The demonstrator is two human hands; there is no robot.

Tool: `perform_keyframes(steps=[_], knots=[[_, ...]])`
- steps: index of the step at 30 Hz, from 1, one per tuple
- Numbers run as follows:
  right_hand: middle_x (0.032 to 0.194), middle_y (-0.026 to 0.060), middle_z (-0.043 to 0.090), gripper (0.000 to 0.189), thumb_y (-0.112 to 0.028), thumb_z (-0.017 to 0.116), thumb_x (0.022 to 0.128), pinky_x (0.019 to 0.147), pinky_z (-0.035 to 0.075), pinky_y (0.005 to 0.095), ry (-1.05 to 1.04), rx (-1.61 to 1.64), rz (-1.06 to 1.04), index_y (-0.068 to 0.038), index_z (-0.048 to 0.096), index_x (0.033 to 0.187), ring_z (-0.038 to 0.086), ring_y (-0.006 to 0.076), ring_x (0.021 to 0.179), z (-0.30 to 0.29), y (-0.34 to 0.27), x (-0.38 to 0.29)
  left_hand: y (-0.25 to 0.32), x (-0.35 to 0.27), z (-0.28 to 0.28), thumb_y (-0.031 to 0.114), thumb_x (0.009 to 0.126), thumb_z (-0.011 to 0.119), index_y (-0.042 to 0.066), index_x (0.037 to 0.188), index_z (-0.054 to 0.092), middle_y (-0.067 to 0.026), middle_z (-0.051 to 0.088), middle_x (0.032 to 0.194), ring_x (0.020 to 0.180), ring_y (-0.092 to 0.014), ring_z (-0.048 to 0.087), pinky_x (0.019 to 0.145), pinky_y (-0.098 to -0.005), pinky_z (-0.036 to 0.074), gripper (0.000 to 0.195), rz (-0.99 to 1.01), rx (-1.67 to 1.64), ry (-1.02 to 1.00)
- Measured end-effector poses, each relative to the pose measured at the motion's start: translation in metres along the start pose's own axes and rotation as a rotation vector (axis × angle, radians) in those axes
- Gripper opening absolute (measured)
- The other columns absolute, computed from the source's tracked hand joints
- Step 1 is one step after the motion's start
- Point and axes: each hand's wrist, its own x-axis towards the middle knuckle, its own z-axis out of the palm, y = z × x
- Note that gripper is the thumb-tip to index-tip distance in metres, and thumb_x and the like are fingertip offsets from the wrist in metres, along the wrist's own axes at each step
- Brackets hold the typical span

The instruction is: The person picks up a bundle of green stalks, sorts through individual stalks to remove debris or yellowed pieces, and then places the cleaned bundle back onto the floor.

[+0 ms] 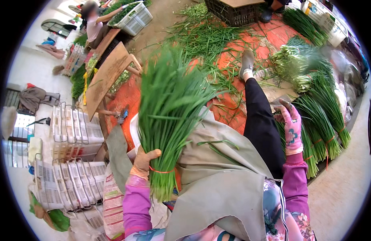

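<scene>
My left hand [145,159], in a tan glove, grips a large bunch of long green leafy stalks, likely garlic chives [170,120], near its pale base. A red band [162,171] circles the bunch just below my thumb. The leaf tips fan out and are blurred. My right hand [289,126], in a pink flowered glove, is raised at the right with fingers partly spread and nothing seen in it. Behind and below it lie several banded green bunches [318,123]. Loose green blades [218,147] rest on the grey apron [215,177] over my lap.
Loose green leaves [200,36] cover part of the orange sheet [233,111]. A tilted wooden board [108,78] and stacked white plastic baskets [74,183] are at left. A dark crate [233,15] stands ahead. Another person [93,25] sits at upper left beside a white basket [137,22].
</scene>
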Motion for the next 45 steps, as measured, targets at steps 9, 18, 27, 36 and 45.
perform_keyframes(steps=[9, 18, 27, 36, 45], knots=[[0.096, 0.0102, 0.068, 0.032, -0.013, 0.053, 0.094, 0.067, 0.053, 0.0227, -0.184, -0.006, 0.099, 0.000, 0.056, 0.123, 0.064, 0.0119, 0.071, 0.020, 0.016, -0.016, -0.041, 0.037, 0.003, 0.023, 0.084, 0.070, 0.002, 0.131, 0.045, -0.0057, 0.060, 0.111, 0.094, -0.017, 0.060, 0.084, -0.0326, 0.051, 0.057, -0.151, 0.039, -0.003], [0.089, 0.0187, 0.067, 0.027, -0.016, 0.062, 0.087, 0.068, 0.052, 0.0354, -0.475, -0.481, -0.338, -0.002, 0.063, 0.110, 0.066, 0.0286, 0.075, 0.050, 0.015, -0.034, -0.006, 0.060, 0.048, 0.009, 0.080, 0.071, 0.001, 0.126, 0.050, -0.0076, 0.062, 0.108, 0.094, -0.018, 0.060, 0.081, -0.0304, 0.052, 0.051, -0.083, 0.118, -0.006], [0.079, 0.0144, 0.064, 0.024, -0.008, 0.066, 0.082, 0.061, 0.051, 0.0342, -0.618, -0.399, -0.613, -0.004, 0.064, 0.106, 0.065, 0.0273, 0.068, 0.090, -0.010, -0.051, -0.018, 0.046, 0.060, 0.009, 0.088, 0.064, 0.001, 0.116, 0.058, -0.0043, 0.064, 0.098, 0.081, -0.015, 0.062, 0.073, -0.0277, 0.052, 0.030, 0.093, -0.042, 0.215], [0.085, 0.0093, 0.064, 0.021, -0.017, 0.063, 0.084, 0.061, 0.052, 0.0374, -0.544, -0.674, -0.911, -0.009, 0.063, 0.103, 0.065, 0.0275, 0.074, 0.170, -0.057, -0.018, -0.013, 0.034, 0.087, 0.008, 0.087, 0.064, 0.002, 0.121, 0.053, -0.0052, 0.062, 0.102, 0.086, -0.015, 0.060, 0.077, -0.0291, 0.052, 0.036, 0.138, 0.073, 0.296], [0.078, 0.0093, 0.061, 0.012, -0.018, 0.060, 0.078, 0.059, 0.052, 0.0416, -0.758, -1.055, -0.998, -0.008, 0.062, 0.084, 0.065, 0.0299, 0.075, 0.192, -0.035, -0.007, -0.023, 0.043, 0.079, 0.011, 0.086, 0.067, 0.001, 0.123, 0.051, -0.0075, 0.062, 0.107, 0.090, -0.017, 0.060, 0.080, -0.0289, 0.051, 0.042, 0.165, 0.262, 0.273]])
